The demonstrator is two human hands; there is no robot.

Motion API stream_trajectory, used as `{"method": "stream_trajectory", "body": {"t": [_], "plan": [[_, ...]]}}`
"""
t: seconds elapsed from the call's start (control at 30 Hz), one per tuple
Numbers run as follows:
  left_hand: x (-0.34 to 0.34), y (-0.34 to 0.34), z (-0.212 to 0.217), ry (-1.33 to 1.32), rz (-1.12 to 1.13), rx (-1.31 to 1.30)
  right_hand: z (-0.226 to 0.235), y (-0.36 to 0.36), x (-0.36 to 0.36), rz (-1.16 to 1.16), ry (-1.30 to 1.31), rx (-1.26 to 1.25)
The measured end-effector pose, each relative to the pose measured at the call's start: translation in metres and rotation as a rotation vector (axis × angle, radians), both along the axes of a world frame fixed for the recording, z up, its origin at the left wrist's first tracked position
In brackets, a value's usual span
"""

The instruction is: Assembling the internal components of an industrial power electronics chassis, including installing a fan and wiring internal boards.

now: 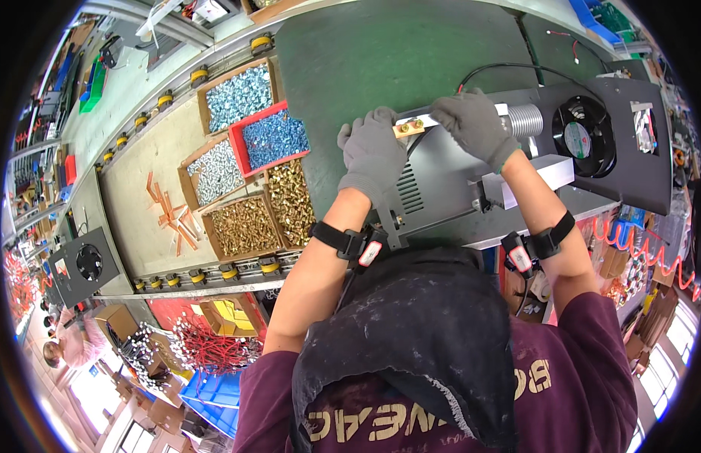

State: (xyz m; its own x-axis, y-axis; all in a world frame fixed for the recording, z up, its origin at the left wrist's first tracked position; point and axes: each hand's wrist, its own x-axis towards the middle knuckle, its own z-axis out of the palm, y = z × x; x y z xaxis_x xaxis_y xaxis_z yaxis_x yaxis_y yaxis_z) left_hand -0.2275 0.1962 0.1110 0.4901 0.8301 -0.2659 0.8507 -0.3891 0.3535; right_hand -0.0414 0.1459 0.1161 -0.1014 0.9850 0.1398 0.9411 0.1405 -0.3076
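Both hands wear grey gloves and work at the far edge of a dark grey metal housing (441,177) with slots in its side. My left hand (373,151) is closed at the left end of that edge, against a small copper-coloured terminal plate (409,128) with two brass bolts. What its fingers grip is hidden. To the right of the plate, my right hand (475,127) curls its fingers down at a silvery strip (424,119); whatever they pinch cannot be made out. A black cable (509,66) arches behind the right hand and another passes beside the plate.
A ribbed metal coil (522,121) and a black fan (583,137) sit right of my hands. Boxes of silver screws (239,94), a red bin of bluish screws (272,138) and boxes of brass bolts (244,225) stand left. Copper strips (169,211) lie beyond them.
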Motion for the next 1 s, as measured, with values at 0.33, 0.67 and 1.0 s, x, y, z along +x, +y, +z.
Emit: {"method": "stream_trajectory", "body": {"t": [0.33, 0.67, 1.0], "plan": [[-0.001, 0.018, 0.000, -0.017, -0.044, -0.166, 0.004, 0.004, -0.003, 0.047, 0.131, -0.030], [-0.009, 0.035, 0.019, 0.038, -0.331, -0.266, 0.024, 0.012, -0.019, -0.103, 0.101, -0.406], [0.006, 0.021, 0.019, 0.146, -0.178, -0.173, 0.013, 0.010, -0.021, -0.092, 0.154, -0.268]]}}
